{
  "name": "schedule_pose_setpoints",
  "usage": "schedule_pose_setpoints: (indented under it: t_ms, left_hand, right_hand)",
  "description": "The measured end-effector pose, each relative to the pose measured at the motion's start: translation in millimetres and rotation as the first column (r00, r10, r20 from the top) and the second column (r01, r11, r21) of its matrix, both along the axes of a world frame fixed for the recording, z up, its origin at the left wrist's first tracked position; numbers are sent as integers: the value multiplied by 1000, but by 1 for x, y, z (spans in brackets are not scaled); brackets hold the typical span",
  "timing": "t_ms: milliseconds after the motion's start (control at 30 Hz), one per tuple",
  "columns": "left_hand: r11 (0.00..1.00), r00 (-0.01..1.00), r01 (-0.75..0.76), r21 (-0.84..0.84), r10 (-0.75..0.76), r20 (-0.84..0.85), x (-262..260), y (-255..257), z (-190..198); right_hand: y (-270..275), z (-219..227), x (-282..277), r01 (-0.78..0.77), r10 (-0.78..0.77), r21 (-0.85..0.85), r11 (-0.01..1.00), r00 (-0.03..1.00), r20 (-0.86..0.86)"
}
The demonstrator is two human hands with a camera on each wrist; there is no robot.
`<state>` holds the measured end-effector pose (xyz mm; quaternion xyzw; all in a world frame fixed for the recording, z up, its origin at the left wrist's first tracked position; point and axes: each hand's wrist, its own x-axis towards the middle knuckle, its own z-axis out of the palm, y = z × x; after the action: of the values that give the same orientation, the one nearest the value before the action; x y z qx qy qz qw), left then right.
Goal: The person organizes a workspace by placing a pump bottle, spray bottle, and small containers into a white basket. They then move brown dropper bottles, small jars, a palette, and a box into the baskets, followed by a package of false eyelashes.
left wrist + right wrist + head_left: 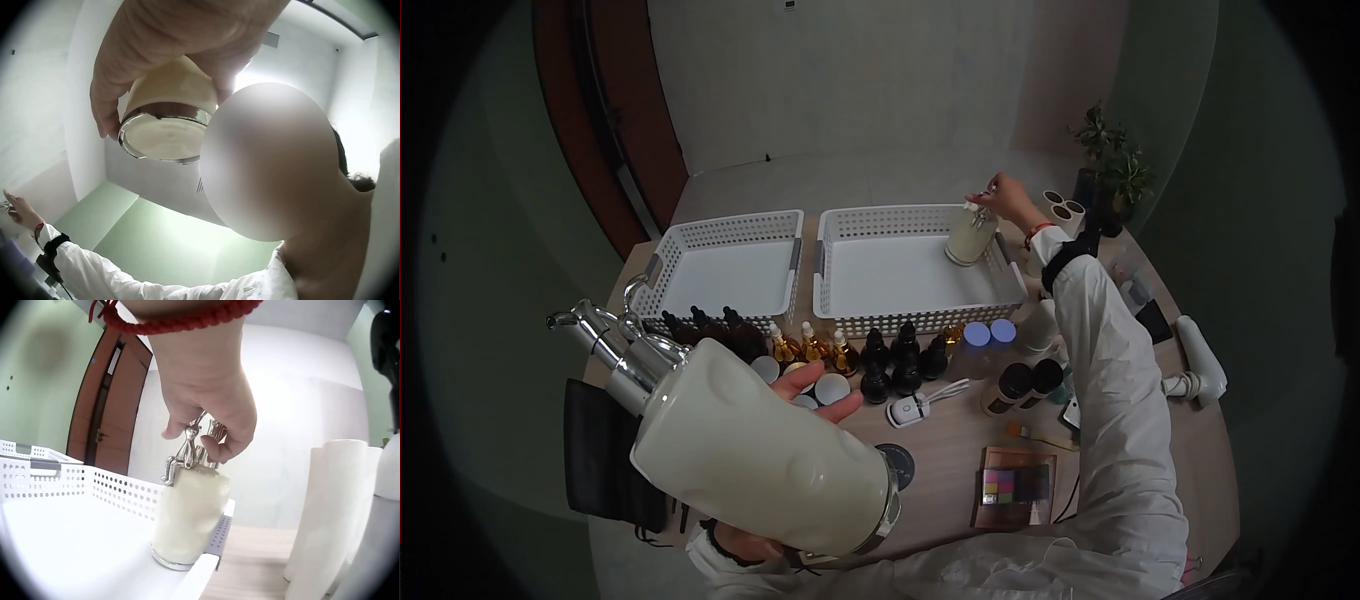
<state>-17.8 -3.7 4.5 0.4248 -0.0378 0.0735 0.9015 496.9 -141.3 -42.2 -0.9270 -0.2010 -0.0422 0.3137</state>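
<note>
My left hand [187, 31] grips a cream-coloured pump bottle [760, 445] with a silver pump top, tilted and close to the head camera. The bottle hides most of that hand in the head view; its fingertips show past the far side. In the left wrist view the silver-rimmed base of the bottle shows. Over at the right basket [920, 318], my right hand [1008, 203] pinches the silver figure-shaped pump top of a second cream bottle [190, 512]. This bottle stands nearly upright inside the basket's right end, its base close to the white floor.
A second white basket [725, 285] stands to the left. In front are dark dropper bottles [745, 335], amber dropper bottles [812, 345], black bottles [907, 370], an eyelash curler [908, 408] and an eyeshadow palette [1015, 487]. White cylinders [331, 512] and a plant [1122, 175] stand right.
</note>
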Motion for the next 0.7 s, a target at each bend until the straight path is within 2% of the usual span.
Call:
schedule_pose_setpoints:
  t_ms: [67,100,167,200,300,333,367,400,433,467,500,533,567,600,633,667,700]
  left_hand:
    - [988,998,-45,146,50,-34,-1,0,-1]
    - [986,998,-47,162,55,-41,-2,1,-1]
    - [990,999,-28,139,33,-31,-2,1,0]
    - [993,1000,-9,117,11,-16,-2,0,2]
    - [964,977,-127,232,162,-137,-4,-2,9]
    - [952,996,52,-303,-69,-47,-4,7,1]
    - [828,988,152,-540,-149,49,-5,9,-1]
    - [637,965,255,-728,-217,148,-5,10,-2]
    - [795,981,191,-576,-176,83,-6,8,-1]
    - [912,992,122,-393,-121,29,-7,5,2]
    - [981,998,52,-187,-55,-12,-8,1,5]
    - [999,999,-15,30,16,-39,-9,-2,7]
    - [989,998,-46,139,53,-44,-8,-2,7]
    - [966,995,-76,247,91,-48,-8,-2,7]
    - [977,998,-55,205,60,-18,-7,0,2]
    - [986,999,-33,163,31,14,-6,3,-3]
    - [993,999,-9,122,3,47,-6,6,-8]
  right_hand:
    - [4,1,-3,-125,124,-68,990,992,-26]
    - [4,3,-5,-127,125,-66,990,992,-27]
    - [3,10,-7,-339,331,-23,940,930,-159]
    - [2,12,-10,-339,331,-23,941,930,-160]
    - [-4,25,-17,-375,379,61,925,897,-227]
    - [-7,36,-19,-376,385,95,922,862,-331]
    - [-9,39,-15,-373,390,128,919,815,-429]
    - [-12,40,-12,-374,390,126,919,813,-431]
    - [-16,41,-9,-319,362,173,932,823,-438]
    - [-18,42,-8,-262,335,219,940,831,-445]
    - [-18,42,-7,-262,334,217,940,831,-446]
    - [-18,42,-6,-241,277,141,960,887,-368]
    - [-18,43,-5,-212,222,67,975,933,-282]
    - [-21,35,7,-211,222,67,975,934,-282]
    - [-22,25,17,-412,412,-27,911,911,-20]
    - [-22,24,16,-562,587,-171,809,779,219]
    - [-21,23,15,-562,587,-169,810,780,219]
